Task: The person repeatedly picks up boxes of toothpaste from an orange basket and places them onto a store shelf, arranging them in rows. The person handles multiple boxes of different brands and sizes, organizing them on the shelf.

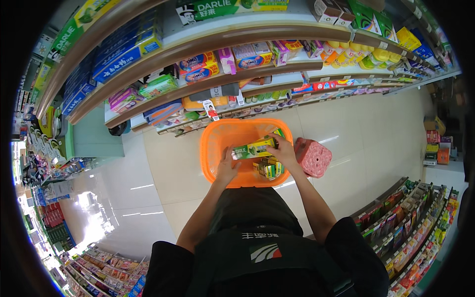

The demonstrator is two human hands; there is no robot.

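Note:
A green and yellow Darlie toothpaste box [249, 149] lies level above an orange plastic basket [208, 163]. My right hand [282, 150] grips the box by its right end. At the box's left end is my left hand [227, 169], thumb and fingers apart; whether they touch the carton is unclear. Inside the basket, at the right, are several green and yellow cartons [268, 169]. Another green carton [277, 132] shows in the far right corner, partly behind my right hand. The basket's left part shows its bare orange bottom.
Beside the basket on the tiled floor [334, 111] stands a pink wrapped pack [315, 157]. Ahead, a shelf unit [259, 32] carries toothpaste boxes, OMO boxes [254, 61] and yellow-capped bottles [345, 54]. Product racks [404, 219] stand behind at right, and another [107, 271] at left.

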